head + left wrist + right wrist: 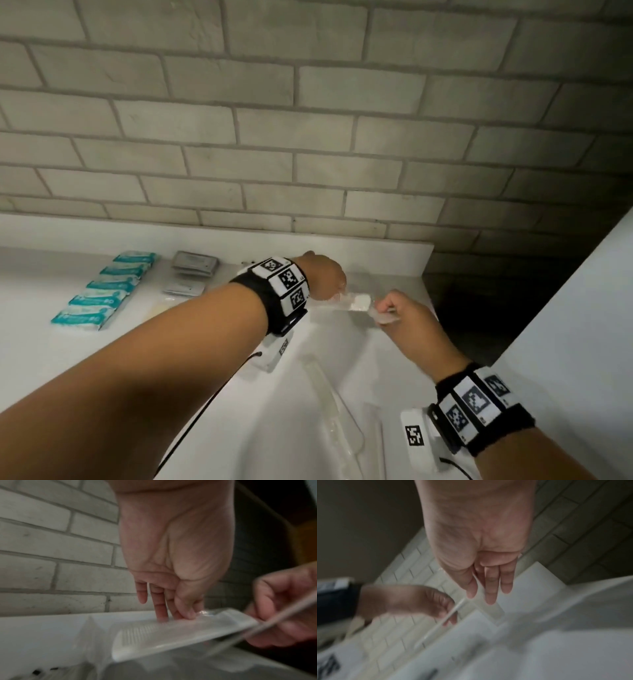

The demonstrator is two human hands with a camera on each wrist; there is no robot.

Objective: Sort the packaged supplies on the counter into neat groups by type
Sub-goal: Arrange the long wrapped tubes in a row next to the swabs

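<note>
From the head view, a white bench under a brick wall shows the sorting well under way: five teal packets lie in a tidy overlapping row at the far left, and just beside them grey sachets sit in their own small stack. Near the right end of the bench, the left hand pinches a clear-wrapped comb by one end, while the right hand, fingers curled, grips a second clear packet that touches the first. Closer to the camera, long clear-wrapped items lie loose on the bench, seemingly still ungrouped.

In the left wrist view, the thumb and fingertips of the left hand close on the upper edge of the wrapped comb, whose teeth show through the film; it is held clear of the bench and tilted. The right hand grips a thin clear packet edge-on at the right.

The right wrist view is blurred: the right hand holds a clear strip between thumb and fingers, with the left hand near it.

Judged from this, two groups are finished, and the clear-wrapped supplies remain to be gathered.
</note>
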